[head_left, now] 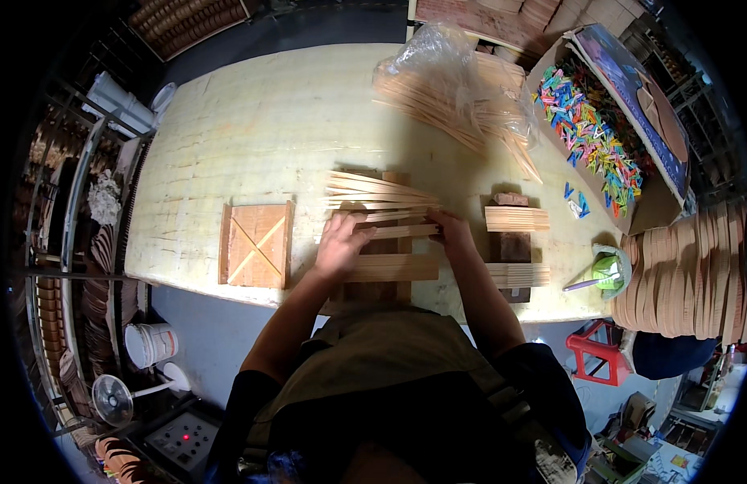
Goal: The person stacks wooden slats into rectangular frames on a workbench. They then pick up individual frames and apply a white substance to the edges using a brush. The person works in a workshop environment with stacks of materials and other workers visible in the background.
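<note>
Strips (401, 231) are lying between left hand (342, 240) and right hand (451, 229), each grasping an end. A box (629, 93) is showing blurred print.

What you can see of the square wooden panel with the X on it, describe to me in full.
The square panel looks like reddish-brown wood, with raised rails along its left and right sides. Two thin, paler strips cross over its face in an X, running roughly corner to corner; whether they are fixed down cannot be told. It lies flat on the pale table, near the front edge, left of the person's left hand. Neither hand touches it.
</note>
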Demonstrator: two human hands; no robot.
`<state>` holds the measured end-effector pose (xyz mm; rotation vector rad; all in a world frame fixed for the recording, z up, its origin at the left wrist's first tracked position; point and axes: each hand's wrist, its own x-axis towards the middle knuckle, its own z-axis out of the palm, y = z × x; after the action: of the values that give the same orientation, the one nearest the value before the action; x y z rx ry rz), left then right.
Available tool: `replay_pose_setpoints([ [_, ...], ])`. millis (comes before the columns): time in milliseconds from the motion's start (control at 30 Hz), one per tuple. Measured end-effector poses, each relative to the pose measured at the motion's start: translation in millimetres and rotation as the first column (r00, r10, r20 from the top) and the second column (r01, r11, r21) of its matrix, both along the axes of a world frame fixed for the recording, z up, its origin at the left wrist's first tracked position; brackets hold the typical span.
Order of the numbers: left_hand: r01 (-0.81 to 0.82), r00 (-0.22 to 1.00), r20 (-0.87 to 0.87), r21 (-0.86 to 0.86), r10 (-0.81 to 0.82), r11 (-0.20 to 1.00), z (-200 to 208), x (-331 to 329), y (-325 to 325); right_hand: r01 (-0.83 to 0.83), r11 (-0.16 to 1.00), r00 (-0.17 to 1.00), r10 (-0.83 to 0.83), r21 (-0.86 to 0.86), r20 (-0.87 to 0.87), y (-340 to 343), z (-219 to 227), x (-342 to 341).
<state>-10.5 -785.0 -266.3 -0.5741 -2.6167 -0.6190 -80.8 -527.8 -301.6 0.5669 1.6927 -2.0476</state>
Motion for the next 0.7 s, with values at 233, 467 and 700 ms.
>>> replay_pose_setpoints([
  [233,0.056,0.998,0.001,0.053,-0.057,0.997,-8.8,-3.2,-3.8,-0.061,0.998,0.998,0.062,0.033,-0.016,2.4,0.5,0.6],
  [467,0.074,0.997,-0.043,0.056,-0.071,0.996,-5.4,-4.4,-3.6,-0.104,0.99,0.994,0.105,-0.097,0.004,8.5,0.4,-1.2],
  [700,0.043,0.999,0.029,0.071,-0.045,0.997,3.8,-4.0,0.3,-0.032,0.987,0.997,0.043,-0.16,0.063,7.1,2.4,-0.2],
])
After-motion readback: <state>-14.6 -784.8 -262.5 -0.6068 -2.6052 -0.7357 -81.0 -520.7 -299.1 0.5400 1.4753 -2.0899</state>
